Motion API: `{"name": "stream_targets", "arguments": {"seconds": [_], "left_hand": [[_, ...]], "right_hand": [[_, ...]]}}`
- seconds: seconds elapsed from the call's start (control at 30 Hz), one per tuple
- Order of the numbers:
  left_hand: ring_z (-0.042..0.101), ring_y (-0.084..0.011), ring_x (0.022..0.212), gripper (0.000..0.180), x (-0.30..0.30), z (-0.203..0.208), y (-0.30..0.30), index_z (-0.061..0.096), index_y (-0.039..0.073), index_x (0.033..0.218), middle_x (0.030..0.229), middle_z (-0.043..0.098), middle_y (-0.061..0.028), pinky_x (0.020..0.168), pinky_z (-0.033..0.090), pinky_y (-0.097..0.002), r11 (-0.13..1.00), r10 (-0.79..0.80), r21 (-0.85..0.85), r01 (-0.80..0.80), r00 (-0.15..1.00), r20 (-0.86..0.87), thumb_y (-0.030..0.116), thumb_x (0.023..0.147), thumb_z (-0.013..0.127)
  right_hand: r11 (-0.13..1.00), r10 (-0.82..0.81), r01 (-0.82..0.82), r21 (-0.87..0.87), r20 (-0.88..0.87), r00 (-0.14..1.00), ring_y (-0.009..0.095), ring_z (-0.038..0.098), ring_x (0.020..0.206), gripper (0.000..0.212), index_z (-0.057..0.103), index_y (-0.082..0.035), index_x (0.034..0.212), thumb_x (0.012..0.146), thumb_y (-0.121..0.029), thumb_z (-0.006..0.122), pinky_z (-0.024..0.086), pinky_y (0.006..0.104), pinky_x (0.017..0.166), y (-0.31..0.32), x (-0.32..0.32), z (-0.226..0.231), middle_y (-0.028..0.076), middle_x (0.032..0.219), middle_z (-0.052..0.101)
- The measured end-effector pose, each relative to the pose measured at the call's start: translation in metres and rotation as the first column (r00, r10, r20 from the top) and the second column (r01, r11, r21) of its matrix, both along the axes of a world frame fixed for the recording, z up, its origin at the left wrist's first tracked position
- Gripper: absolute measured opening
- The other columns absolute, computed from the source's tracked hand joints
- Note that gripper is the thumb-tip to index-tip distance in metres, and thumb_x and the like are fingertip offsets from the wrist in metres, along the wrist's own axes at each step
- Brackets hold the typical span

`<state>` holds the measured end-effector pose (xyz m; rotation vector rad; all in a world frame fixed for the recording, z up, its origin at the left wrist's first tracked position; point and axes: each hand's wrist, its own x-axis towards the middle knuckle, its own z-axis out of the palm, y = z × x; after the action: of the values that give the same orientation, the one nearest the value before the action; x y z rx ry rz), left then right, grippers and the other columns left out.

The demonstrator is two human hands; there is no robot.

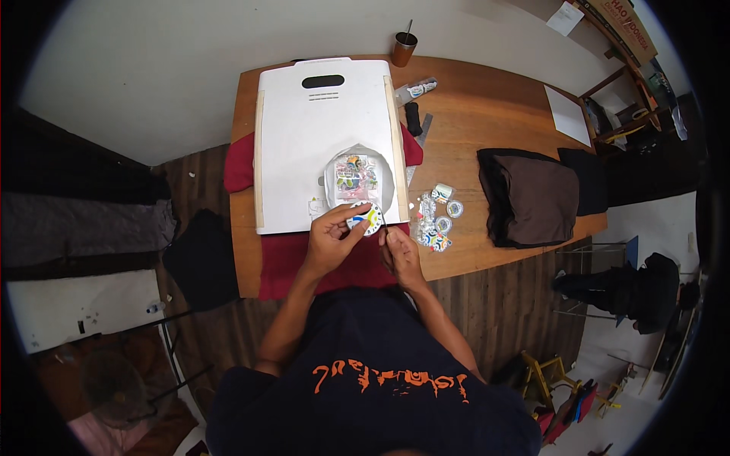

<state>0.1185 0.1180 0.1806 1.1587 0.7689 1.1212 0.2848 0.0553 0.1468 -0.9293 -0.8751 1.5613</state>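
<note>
Left hand: fingers clamped on round patterned sticker, over near edge of white panel; no long axis. Round white container, panel's near right corner: printed pieces inside. Right hand: fingers pinched on thin dark tool, just right of sticker. Brown cup, far edge of bench: thin rod inside.

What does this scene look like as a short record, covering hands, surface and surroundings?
Left hand: holding a round patterned disc
Right hand: holding a thin dark tool, kind unclear
Surface: white panel over red cloth, on a wooden table
On panel: white round holder containing colourful pieces
To the right: small patterned pieces, dark folded cloth
</note>
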Motion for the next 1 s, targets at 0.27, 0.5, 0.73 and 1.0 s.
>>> {"name": "stream_targets", "arguments": {"seconds": [0.27,0.5,0.73,1.0], "left_hand": [[0.061,-0.0104,0.097,0.033,-0.001,-0.002,-0.001,0.062,-0.007,0.123,0.112,0.061,-0.0097,0.080,0.049,-0.0203,1.000,-0.017,-0.004,0.017,1.000,0.018,-0.010,0.089,0.062],[0.061,-0.0105,0.097,0.033,-0.003,-0.003,-0.001,0.062,-0.007,0.122,0.112,0.061,-0.0098,0.080,0.050,-0.0205,1.000,-0.021,0.007,0.021,1.000,0.012,-0.010,0.089,0.062],[0.061,-0.0109,0.098,0.033,-0.002,-0.003,-0.001,0.062,-0.007,0.122,0.111,0.061,-0.0098,0.081,0.050,-0.0209,1.000,-0.012,0.005,0.012,1.000,0.013,-0.010,0.089,0.062],[0.063,-0.0160,0.101,0.033,-0.004,-0.007,-0.001,0.061,-0.009,0.121,0.113,0.061,-0.0132,0.086,0.054,-0.0247,0.999,-0.029,0.016,0.030,1.000,-0.009,-0.011,0.089,0.061]], "right_hand": [[1.000,0.006,-0.006,0.010,0.007,1.000,0.003,0.027,0.044,0.030,0.052,-0.007,0.094,0.105,-0.034,0.043,0.021,0.0210,0.041,0.002,-0.001,0.000,-0.006,0.056,0.036],[1.000,0.001,-0.001,0.003,-0.003,1.000,0.003,0.028,0.044,0.029,0.052,-0.007,0.094,0.105,-0.033,0.043,0.021,0.0208,0.042,0.003,-0.002,0.014,-0.006,0.057,0.036],[1.000,-0.005,0.005,0.011,0.015,1.000,0.003,0.028,0.044,0.029,0.052,-0.007,0.094,0.105,-0.032,0.043,0.021,0.0208,0.041,0.001,-0.002,0.003,-0.006,0.057,0.036],[1.000,0.004,-0.004,0.022,0.020,1.000,0.003,0.027,0.044,0.029,0.052,-0.007,0.095,0.105,-0.033,0.044,0.021,0.0208,0.041,0.001,-0.001,0.005,-0.006,0.056,0.036]]}}
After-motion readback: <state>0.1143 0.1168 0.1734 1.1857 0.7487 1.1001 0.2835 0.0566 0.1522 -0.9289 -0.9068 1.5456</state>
